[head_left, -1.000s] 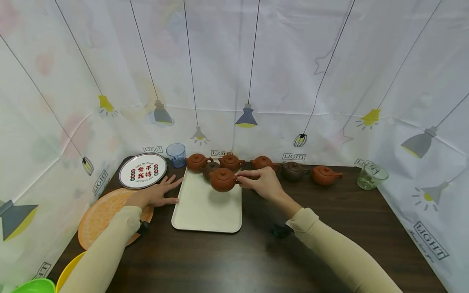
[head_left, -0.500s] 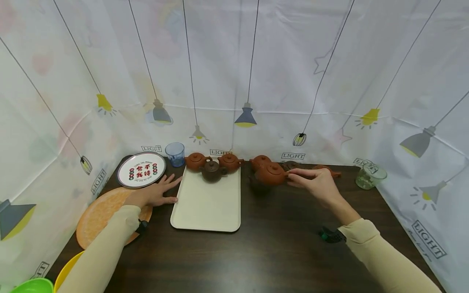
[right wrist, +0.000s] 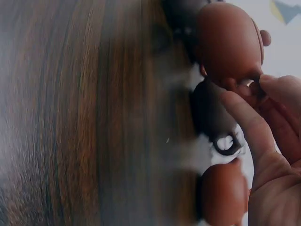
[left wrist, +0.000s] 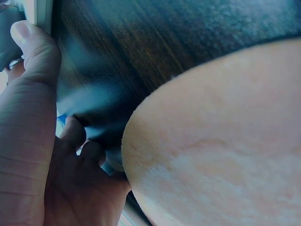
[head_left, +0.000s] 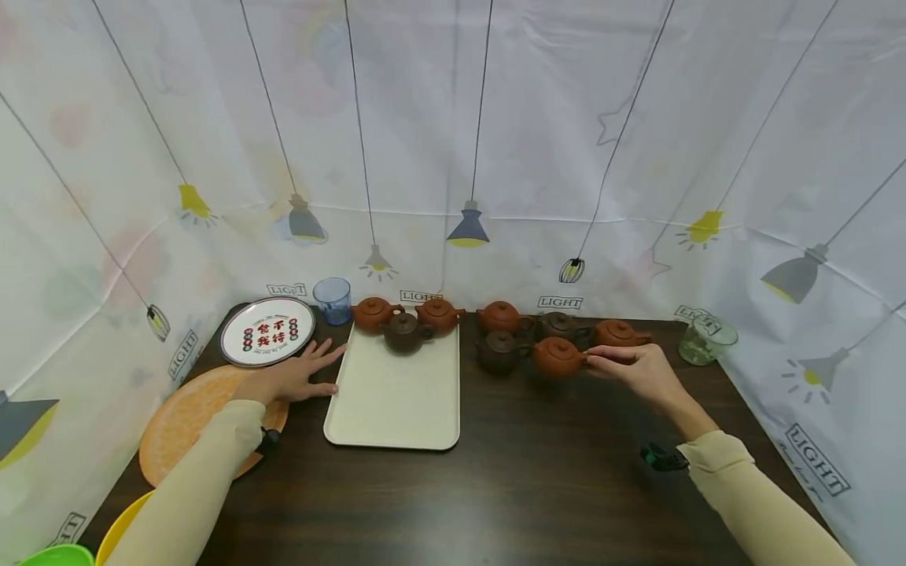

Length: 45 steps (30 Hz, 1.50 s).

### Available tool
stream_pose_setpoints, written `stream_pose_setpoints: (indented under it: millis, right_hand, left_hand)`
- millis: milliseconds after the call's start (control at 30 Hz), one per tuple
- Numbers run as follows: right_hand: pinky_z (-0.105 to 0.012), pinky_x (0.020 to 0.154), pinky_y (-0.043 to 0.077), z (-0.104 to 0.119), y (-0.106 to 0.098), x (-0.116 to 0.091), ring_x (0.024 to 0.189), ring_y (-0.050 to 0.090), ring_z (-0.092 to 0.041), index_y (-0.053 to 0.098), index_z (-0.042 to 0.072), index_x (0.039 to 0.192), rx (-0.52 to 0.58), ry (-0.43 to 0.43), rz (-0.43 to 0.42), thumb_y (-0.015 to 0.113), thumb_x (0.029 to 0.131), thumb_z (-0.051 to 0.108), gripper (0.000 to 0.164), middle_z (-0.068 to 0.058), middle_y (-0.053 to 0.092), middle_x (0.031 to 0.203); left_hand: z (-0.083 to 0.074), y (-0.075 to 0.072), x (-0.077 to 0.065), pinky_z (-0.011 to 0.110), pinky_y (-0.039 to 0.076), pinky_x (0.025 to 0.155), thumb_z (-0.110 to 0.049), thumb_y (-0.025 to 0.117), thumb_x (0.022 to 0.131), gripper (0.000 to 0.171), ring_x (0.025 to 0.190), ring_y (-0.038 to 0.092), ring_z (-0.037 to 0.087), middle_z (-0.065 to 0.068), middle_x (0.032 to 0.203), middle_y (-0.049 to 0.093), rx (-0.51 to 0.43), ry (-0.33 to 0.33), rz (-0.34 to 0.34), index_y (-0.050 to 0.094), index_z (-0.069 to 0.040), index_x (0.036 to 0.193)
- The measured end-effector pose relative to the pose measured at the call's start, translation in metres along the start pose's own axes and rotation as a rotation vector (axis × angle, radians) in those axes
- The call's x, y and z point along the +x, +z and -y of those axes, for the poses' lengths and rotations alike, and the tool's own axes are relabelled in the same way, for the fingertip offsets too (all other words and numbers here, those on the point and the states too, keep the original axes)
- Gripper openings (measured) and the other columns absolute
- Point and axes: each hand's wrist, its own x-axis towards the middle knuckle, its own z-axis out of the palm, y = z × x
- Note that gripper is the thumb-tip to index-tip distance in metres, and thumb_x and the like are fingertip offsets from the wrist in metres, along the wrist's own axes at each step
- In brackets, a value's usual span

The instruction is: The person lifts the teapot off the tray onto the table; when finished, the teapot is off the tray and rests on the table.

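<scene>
On the worktop (head_left: 396,503): maybe steadying the pale tray (head_left: 396,405) at its left edge with left hand (head_left: 286,379), fingers spread. Toward the far edge: pinching with right hand (head_left: 644,376) a red teapot (head_left: 557,358) by its handle (right wrist: 256,89) (likely easiest to hold).

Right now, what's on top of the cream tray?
Three teapots at the far end of the tray: a dark brown teapot, with a left reddish teapot and right reddish teapot behind it. The surface beneath them is covered from view.

Cream sleeves (head_left: 767,503) are ending in thick cuffs (head_left: 716,450); a black left strap (head_left: 269,442) and black-and-green right strap (head_left: 663,457) are showing.
</scene>
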Motion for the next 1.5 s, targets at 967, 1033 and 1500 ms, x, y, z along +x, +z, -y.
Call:
stream_pose_setpoints:
  millis: [967,1033,1500]
  right_hand:
    - [-0.017,0.086,0.062,-0.037,-0.002,0.015,0.098,0.081,-0.007,0.071,-0.007,0.134,0.071,-0.093,0.025,0.074,0.103,0.018,0.040,-0.003,0.082,0.120]
    - [-0.017,0.086,0.062,-0.035,-0.002,0.016,0.098,0.082,-0.008,0.072,-0.006,0.134,0.045,-0.096,0.030,0.074,0.103,0.018,0.039,-0.011,0.082,0.121]
    - [-0.019,0.089,0.061,0.016,-0.004,0.030,0.108,0.078,-0.005,0.074,0.003,0.135,-0.028,-0.156,0.016,0.073,0.105,0.024,0.037,-0.003,0.079,0.130]
  left_hand:
    - [0.000,0.001,0.003,0.082,0.024,0.121,-0.054,0.058,0.108,0.088,0.162,0.000,0.062,0.030,0.178,0.004,0.006,0.004,-0.001,0.013,-0.015,0.173]
    - [0.000,0.000,0.002,0.082,0.023,0.121,-0.054,0.058,0.108,0.088,0.162,0.000,0.061,0.030,0.179,0.004,0.004,-0.004,0.002,0.013,-0.016,0.174]
    - [0.003,0.000,0.000,0.082,0.020,0.122,-0.052,0.058,0.109,0.088,0.163,-0.003,0.059,0.027,0.179,0.001,-0.006,-0.032,0.014,0.011,-0.017,0.174]
